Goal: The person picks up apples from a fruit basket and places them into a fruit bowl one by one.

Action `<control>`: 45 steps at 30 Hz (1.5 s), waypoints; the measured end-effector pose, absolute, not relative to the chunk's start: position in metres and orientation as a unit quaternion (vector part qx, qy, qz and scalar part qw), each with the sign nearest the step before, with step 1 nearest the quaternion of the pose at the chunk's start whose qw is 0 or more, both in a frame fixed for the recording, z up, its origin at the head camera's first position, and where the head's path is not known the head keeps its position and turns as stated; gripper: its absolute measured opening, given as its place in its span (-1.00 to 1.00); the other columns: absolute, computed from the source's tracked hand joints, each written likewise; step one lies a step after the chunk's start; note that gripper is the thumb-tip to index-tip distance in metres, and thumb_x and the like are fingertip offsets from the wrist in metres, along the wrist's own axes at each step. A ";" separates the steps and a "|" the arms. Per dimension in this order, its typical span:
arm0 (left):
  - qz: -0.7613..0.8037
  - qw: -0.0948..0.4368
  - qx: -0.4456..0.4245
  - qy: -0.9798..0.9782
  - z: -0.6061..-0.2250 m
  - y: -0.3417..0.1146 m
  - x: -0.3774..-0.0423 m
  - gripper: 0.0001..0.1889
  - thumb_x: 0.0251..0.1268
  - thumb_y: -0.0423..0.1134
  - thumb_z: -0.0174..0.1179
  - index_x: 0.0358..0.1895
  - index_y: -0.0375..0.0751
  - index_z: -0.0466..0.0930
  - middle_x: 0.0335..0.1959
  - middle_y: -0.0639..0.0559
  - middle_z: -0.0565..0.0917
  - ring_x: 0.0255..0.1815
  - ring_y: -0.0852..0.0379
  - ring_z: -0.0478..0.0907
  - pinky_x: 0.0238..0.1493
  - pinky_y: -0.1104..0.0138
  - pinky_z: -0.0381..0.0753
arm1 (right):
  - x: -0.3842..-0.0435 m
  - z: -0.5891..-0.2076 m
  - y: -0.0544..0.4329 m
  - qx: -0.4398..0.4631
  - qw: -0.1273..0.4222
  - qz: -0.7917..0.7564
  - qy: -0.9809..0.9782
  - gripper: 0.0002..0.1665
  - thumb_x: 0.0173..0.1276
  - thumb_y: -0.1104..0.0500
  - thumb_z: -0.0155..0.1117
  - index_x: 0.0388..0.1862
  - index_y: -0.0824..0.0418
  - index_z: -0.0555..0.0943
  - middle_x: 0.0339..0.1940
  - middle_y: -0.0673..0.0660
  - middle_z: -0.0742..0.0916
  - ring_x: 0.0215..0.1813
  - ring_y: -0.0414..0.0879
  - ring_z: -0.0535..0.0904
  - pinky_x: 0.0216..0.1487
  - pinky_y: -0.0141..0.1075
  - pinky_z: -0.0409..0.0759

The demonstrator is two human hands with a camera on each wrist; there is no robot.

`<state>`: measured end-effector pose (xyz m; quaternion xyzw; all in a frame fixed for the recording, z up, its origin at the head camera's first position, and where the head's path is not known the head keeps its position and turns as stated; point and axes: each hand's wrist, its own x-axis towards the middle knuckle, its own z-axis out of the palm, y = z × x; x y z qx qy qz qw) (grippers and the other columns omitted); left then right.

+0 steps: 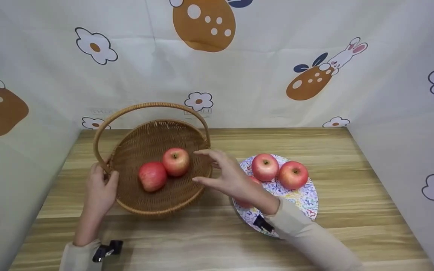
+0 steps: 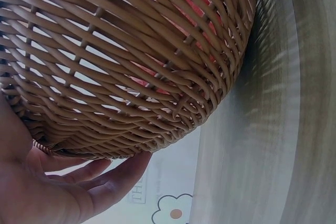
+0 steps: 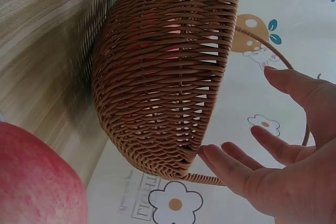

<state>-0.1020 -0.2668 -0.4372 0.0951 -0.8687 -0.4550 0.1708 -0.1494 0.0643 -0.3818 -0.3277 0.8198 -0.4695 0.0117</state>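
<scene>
A brown wicker basket (image 1: 156,205) with a tall arched handle (image 1: 156,104) stands on the table's left half. Two red apples, a front one (image 1: 152,177) and a rear one (image 1: 176,162), lie inside it. My left hand (image 1: 102,188) grips the rim by the left foot of the handle; in the left wrist view its fingers (image 2: 118,182) curl behind the weave. Over the basket's right rim, my right hand (image 1: 230,175) has thumb and fingers spread, with nothing between them. The right wrist view shows those fingers (image 3: 231,169) right at the rim.
Right of the basket, a round patterned plate (image 1: 311,199) carries three apples: one at the back (image 1: 265,167), one at the right (image 1: 293,175), one partly behind my right wrist (image 1: 245,204). A printed cloth (image 1: 247,75) hangs behind and beside the wooden table (image 1: 187,244).
</scene>
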 end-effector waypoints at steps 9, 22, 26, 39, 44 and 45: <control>-0.459 0.168 0.086 -0.868 -0.437 -0.267 -0.101 -0.45 0.52 -0.45 -0.04 0.50 -0.61 0.29 0.35 -0.52 0.42 0.21 -0.26 0.44 0.01 0.51 0.36 | -0.154 -0.382 0.052 -0.327 0.026 -0.477 0.816 -0.30 0.26 0.21 0.61 0.35 0.33 0.57 0.32 0.33 0.65 0.33 0.19 0.58 0.31 -0.06 0.64; -0.436 0.183 0.085 -0.877 -0.439 -0.267 -0.101 -0.48 0.53 -0.43 0.00 0.47 -0.62 0.34 0.26 -0.50 0.49 0.11 -0.27 0.49 0.05 0.22 0.42 | -0.161 -0.384 0.041 -0.327 0.036 -0.461 0.824 -0.24 0.26 0.18 0.61 0.39 0.34 0.53 0.34 0.33 0.63 0.41 0.24 0.51 0.48 0.10 0.44; -0.435 0.187 0.086 -0.877 -0.439 -0.266 -0.101 -0.48 0.51 -0.43 0.00 0.45 -0.63 0.36 0.24 -0.50 0.50 0.08 -0.26 0.49 0.03 0.23 0.40 | -0.164 -0.384 0.038 -0.326 0.041 -0.454 0.828 -0.23 0.27 0.16 0.60 0.41 0.32 0.52 0.37 0.34 0.62 0.45 0.24 0.48 0.53 0.13 0.36; -0.444 0.189 0.075 -0.872 -0.438 -0.267 -0.101 -0.48 0.50 -0.45 -0.01 0.44 -0.67 0.34 0.23 -0.54 0.48 0.12 -0.28 0.47 0.06 0.22 0.41 | -0.174 -0.387 0.028 -0.324 0.054 -0.437 0.837 -0.20 0.28 0.15 0.60 0.44 0.31 0.49 0.38 0.33 0.60 0.46 0.22 0.46 0.53 0.12 0.36; -0.445 0.195 0.072 -0.871 -0.437 -0.266 -0.102 -0.47 0.48 -0.46 -0.01 0.44 -0.67 0.34 0.21 -0.55 0.49 0.06 -0.25 0.46 -0.02 0.34 0.39 | -0.180 -0.386 0.024 -0.317 0.073 -0.432 0.841 -0.15 0.28 0.16 0.60 0.48 0.31 0.45 0.43 0.36 0.56 0.50 0.24 0.41 0.56 0.11 0.32; -0.444 0.197 0.072 -0.871 -0.437 -0.266 -0.102 -0.48 0.47 -0.46 -0.01 0.43 -0.67 0.35 0.21 -0.55 0.50 0.06 -0.25 0.47 -0.03 0.37 0.39 | -0.181 -0.385 0.023 -0.314 0.076 -0.430 0.843 -0.14 0.28 0.15 0.60 0.50 0.30 0.44 0.45 0.36 0.55 0.51 0.24 0.40 0.57 0.11 0.31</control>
